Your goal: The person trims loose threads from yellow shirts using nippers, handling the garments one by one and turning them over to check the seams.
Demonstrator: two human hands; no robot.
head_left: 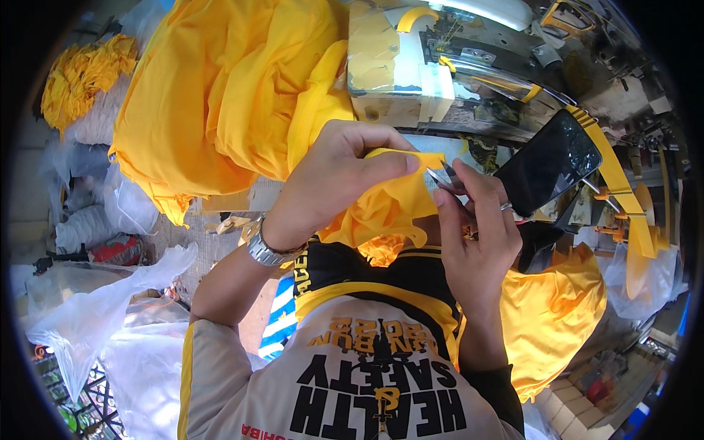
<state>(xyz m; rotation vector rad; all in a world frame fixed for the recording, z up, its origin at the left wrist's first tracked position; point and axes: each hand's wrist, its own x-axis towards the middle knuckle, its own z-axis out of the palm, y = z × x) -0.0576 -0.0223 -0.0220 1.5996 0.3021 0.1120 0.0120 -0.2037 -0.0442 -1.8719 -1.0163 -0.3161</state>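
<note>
My left hand, with a metal watch on its wrist, pinches the folded edge of a piece of yellow fabric between thumb and fingers. The rest of that piece hangs down over my lap. Closed around a small pair of thread snips is my right hand, which wears a ring. The snips' metal blades point at the fabric edge, just right of my left thumb. Whether the blades touch the cloth I cannot tell. My right fingers cover most of the snips' handle.
A large heap of yellow fabric lies at the upper left, beside the sewing machine. A dark-screened phone stands to the right. More yellow cloth hangs at the lower right. Clear plastic bags crowd the left.
</note>
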